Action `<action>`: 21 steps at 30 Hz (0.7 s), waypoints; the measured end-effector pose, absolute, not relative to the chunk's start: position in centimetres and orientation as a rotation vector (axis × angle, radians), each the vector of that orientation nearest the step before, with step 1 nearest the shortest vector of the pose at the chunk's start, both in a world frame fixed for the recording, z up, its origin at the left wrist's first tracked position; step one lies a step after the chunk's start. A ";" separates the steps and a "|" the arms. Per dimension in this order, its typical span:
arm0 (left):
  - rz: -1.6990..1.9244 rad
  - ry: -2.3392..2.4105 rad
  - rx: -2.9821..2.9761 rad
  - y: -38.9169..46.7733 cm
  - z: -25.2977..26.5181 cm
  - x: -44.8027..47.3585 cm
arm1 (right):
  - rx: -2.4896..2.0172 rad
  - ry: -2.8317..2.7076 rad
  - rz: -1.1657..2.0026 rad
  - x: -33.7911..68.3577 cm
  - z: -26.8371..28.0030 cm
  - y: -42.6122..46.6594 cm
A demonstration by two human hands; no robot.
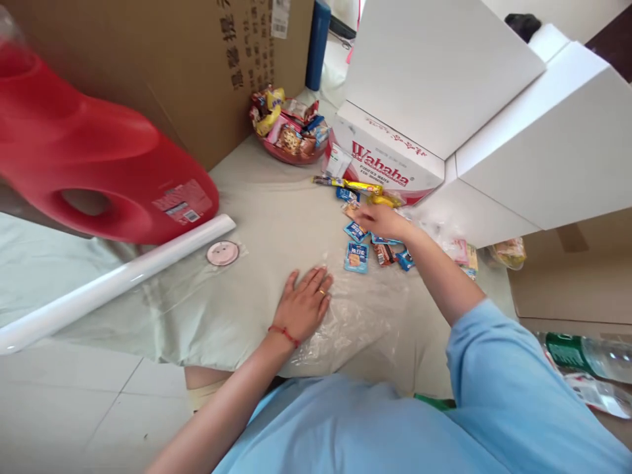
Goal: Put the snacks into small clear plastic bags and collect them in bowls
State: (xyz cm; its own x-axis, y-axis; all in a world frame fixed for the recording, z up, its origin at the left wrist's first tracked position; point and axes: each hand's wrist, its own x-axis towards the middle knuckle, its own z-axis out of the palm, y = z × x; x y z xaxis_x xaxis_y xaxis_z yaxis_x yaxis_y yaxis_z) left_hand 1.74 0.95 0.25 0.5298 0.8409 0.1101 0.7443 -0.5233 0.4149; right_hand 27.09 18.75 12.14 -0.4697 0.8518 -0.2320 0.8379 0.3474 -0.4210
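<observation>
My left hand (305,304) lies flat on the cloth-covered table, fingers stretched, at the edge of a clear plastic sheet (365,316). Reaching into a cluster of wrapped snacks, my right hand (381,220) has bent fingers closed at a small tan snack packet (350,209); the fingertips are partly hidden. Just below that hand are a blue packet (355,231), a light-blue packet with a biscuit picture (356,257) and a brown-red packet (384,253). Beyond it lie a dark blue packet (347,194) and a long yellow wrapped stick (363,187).
A bowl (291,157) heaped with wrapped snacks stands at the back by a large cardboard box (197,72). On the left are a red jug (113,164), a white roll (123,280) and a pink disc (222,253). A Wahaba-like lettered carton (385,158) borders the snacks behind.
</observation>
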 end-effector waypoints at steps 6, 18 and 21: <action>0.443 1.323 2.456 0.8 0.4 1.7 | -1.578 -2.506 0.196 12.4 8.3 30.9; 0.505 1.312 2.446 0.8 -0.1 1.7 | -1.547 -2.407 0.163 12.8 5.2 21.1; 0.507 1.310 2.442 0.9 0.0 1.7 | -1.460 -2.433 0.242 15.3 4.5 15.4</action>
